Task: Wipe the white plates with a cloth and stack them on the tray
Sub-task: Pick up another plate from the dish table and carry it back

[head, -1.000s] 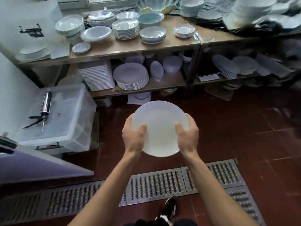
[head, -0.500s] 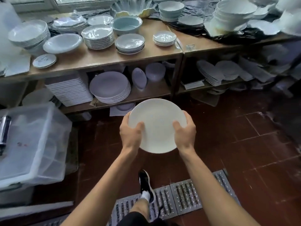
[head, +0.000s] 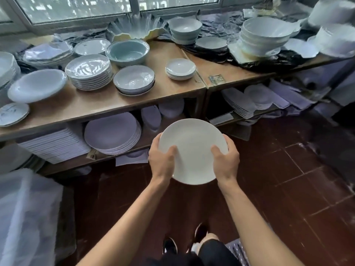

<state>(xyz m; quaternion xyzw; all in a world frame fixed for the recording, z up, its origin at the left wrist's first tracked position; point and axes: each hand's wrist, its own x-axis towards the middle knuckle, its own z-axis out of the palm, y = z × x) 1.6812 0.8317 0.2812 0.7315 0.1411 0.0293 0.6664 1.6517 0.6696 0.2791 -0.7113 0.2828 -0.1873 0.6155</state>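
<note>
Head view, frame centre: my left hand (head: 162,160) and right hand (head: 225,162) grip the white plate (head: 193,150) by opposite rims, thumbs on top. Stiff, smooth, breakable, I judge; rims suit holding.

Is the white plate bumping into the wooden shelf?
Apart. The head view shows the white plate held up in the left hand and right hand, over the floor, nearer the person than the wooden shelf.

We hold a plate before the shelves.
Plate (head: 193,150) sits between our left hand (head: 162,161) and right hand (head: 225,162); a plate stack (head: 112,133) lies on the lower shelf, behind and left.
</note>
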